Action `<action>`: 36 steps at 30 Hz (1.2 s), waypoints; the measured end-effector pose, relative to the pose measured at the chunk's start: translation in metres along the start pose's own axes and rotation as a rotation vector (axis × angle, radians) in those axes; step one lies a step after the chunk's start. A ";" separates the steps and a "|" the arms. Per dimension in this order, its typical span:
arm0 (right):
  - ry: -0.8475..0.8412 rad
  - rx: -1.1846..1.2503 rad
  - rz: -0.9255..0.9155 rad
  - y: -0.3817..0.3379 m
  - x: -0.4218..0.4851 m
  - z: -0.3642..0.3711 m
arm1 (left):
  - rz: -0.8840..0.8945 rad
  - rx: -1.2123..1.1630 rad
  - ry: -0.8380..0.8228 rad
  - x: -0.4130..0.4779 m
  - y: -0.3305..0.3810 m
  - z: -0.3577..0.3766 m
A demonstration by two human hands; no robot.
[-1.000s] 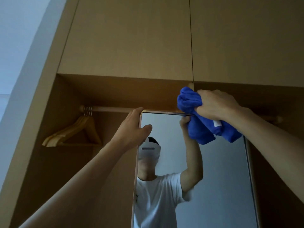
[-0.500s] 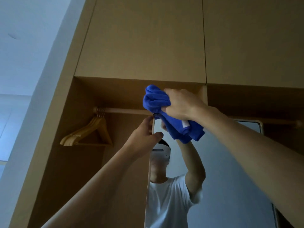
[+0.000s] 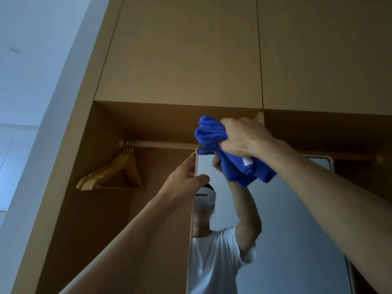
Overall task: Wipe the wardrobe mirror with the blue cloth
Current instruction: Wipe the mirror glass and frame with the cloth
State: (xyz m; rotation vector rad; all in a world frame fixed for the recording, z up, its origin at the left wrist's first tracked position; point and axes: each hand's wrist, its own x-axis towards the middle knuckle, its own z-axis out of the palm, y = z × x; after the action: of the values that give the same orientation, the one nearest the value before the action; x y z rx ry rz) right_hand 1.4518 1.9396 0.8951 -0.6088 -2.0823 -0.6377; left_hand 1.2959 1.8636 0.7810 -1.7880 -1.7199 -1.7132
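Observation:
The tall wardrobe mirror [image 3: 297,219] stands in the open wardrobe bay, with a thin pale frame and rounded top corners. My right hand [image 3: 244,136] is bunched around the blue cloth [image 3: 212,132] and presses it on the mirror's top left corner. Part of the cloth hangs below my hand over the glass. My left hand [image 3: 184,177] grips the mirror's left edge just under that corner, thumb on the glass. The glass reflects a person in a white T-shirt with a raised arm.
A wooden hanging rail [image 3: 161,144] runs across behind the mirror's top. Several wooden hangers [image 3: 112,172] hang at its left end. Closed upper cabinet doors [image 3: 180,49] sit above. A pale wall [image 3: 31,81] lies to the left.
My right hand has swept the cloth leftward along the mirror's top edge to the left corner. My left hand has kept its grip on the left edge. The view has shifted.

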 end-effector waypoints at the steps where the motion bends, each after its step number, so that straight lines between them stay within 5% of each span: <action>1: 0.006 0.010 -0.039 -0.012 0.004 0.002 | -0.003 -0.007 -0.001 -0.001 -0.001 0.000; 14: -0.045 0.058 -0.434 -0.025 -0.002 -0.004 | 0.028 -0.235 0.083 -0.015 -0.014 -0.011; 20: 0.071 0.594 -0.243 -0.033 -0.001 -0.006 | 0.090 -0.452 0.158 -0.006 0.009 -0.035; 26: -0.112 1.050 -0.220 -0.046 -0.010 0.022 | 0.013 -0.805 0.148 -0.006 0.011 -0.042; 31: -0.039 0.769 -0.095 -0.058 -0.009 0.029 | -0.041 -0.623 0.325 -0.010 0.011 -0.050; 36: 0.054 0.299 -0.031 -0.041 -0.006 0.028 | -0.003 -0.049 0.660 -0.010 0.002 -0.066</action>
State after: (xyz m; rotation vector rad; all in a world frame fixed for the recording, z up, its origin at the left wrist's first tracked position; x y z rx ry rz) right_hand 1.4128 1.9261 0.8671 -0.3849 -2.0869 -0.3458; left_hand 1.2602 1.8095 0.7980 -1.0366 -1.3900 -2.0417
